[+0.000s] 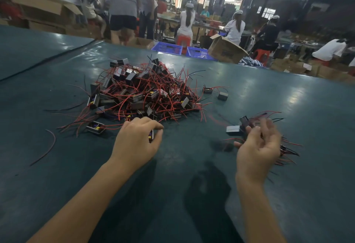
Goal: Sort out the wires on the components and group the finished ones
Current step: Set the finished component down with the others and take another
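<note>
A big tangled pile of small metal components with red and black wires (142, 91) lies in the middle of the dark green table (192, 166). My left hand (136, 141) is at the pile's near edge, its fingers curled round one component (151, 136). My right hand (258, 146) hovers, blurred, over a smaller group of components with straightened wires (236, 130) at the right; its fingers are loosely spread and seem to hold nothing.
Two stray components (222, 95) lie right of the pile, one component (95, 127) and a loose wire (50, 146) lie at the left. Beyond the table's far edge are blue crates (167, 47), cardboard boxes (224, 50) and several workers.
</note>
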`<state>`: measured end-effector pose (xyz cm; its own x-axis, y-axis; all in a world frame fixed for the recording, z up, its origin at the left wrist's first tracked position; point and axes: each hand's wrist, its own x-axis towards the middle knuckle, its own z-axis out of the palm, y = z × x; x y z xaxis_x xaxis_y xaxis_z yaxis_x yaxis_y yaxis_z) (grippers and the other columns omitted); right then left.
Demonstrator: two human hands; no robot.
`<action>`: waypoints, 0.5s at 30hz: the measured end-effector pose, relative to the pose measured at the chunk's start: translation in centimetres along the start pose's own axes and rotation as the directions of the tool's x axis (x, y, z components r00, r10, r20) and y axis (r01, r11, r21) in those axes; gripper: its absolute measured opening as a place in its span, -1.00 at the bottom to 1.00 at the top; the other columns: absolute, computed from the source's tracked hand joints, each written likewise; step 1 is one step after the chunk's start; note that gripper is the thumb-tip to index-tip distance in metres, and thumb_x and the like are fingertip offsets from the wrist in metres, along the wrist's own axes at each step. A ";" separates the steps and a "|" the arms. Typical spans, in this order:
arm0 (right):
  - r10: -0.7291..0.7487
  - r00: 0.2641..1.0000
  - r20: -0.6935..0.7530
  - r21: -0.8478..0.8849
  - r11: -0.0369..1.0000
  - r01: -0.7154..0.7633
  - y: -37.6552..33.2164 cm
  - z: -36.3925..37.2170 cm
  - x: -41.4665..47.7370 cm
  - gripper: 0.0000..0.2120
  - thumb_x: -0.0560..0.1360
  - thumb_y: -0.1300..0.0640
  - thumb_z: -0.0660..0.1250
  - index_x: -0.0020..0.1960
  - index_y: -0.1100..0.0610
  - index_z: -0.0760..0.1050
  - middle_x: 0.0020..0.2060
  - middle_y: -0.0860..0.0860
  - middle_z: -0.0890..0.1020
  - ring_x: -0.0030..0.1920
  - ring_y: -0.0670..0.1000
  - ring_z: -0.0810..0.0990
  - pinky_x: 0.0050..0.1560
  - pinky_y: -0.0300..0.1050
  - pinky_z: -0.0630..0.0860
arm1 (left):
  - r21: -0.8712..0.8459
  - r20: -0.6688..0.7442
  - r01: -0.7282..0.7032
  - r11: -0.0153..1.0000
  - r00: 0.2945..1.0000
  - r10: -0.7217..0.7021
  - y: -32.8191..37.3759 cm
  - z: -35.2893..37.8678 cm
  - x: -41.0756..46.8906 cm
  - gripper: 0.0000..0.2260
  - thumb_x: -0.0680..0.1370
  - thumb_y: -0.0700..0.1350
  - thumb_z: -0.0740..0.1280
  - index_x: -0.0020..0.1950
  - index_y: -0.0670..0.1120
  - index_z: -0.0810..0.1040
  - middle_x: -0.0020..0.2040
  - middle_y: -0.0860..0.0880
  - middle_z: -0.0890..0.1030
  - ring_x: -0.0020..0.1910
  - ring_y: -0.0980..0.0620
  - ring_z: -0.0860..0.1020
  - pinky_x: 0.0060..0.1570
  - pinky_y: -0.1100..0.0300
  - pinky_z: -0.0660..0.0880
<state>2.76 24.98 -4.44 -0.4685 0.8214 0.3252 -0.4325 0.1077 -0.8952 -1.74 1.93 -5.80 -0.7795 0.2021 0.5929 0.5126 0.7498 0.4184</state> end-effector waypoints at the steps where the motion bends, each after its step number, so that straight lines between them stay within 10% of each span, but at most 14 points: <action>1: 0.034 0.999 0.033 -0.040 0.999 -0.033 0.3 -0.1 0.1 -0.64 0.63 0.25 0.19 0.42 0.11 0.34 0.35 -0.01 0.48 0.10 -0.06 0.62 -0.40 -0.32 0.54 | 0.050 0.026 0.029 0.998 0.999 -0.031 -0.3 0.1 0.0 -0.86 0.53 -0.11 0.38 0.06 -0.03 0.66 0.01 0.05 0.64 -0.01 -0.04 0.55 0.05 0.02 0.41; 8: 0.148 0.948 0.281 -0.219 0.972 -0.087 1.6 0.4 -0.9 -0.46 0.60 0.27 0.24 0.53 0.04 0.20 0.30 -0.13 0.42 -0.12 -0.17 0.64 -0.44 -0.27 0.55 | 0.359 0.251 0.107 0.927 0.946 -0.206 -2.0 1.4 -0.4 -0.52 0.55 0.14 0.27 0.44 0.12 0.30 0.34 0.08 0.49 0.32 -0.01 0.40 0.29 0.02 0.22; 15: 0.200 0.889 0.411 -0.278 0.957 -0.087 1.9 0.9 -2.0 -0.70 0.58 0.19 0.30 0.27 -0.04 0.42 0.01 -0.20 0.57 -0.26 -0.18 0.65 -0.46 -0.22 0.54 | 0.061 0.214 0.074 0.995 0.973 -0.085 -1.1 1.3 -0.4 -0.40 0.46 0.21 0.40 0.44 0.13 0.29 0.13 0.14 0.58 0.13 0.09 0.53 0.22 0.10 0.17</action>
<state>2.15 23.07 -6.49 -0.8199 0.5218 0.2356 -0.1591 0.1875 -0.9693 -2.44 1.83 -7.44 -0.8793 0.2673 0.3941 0.4306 0.7998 0.4182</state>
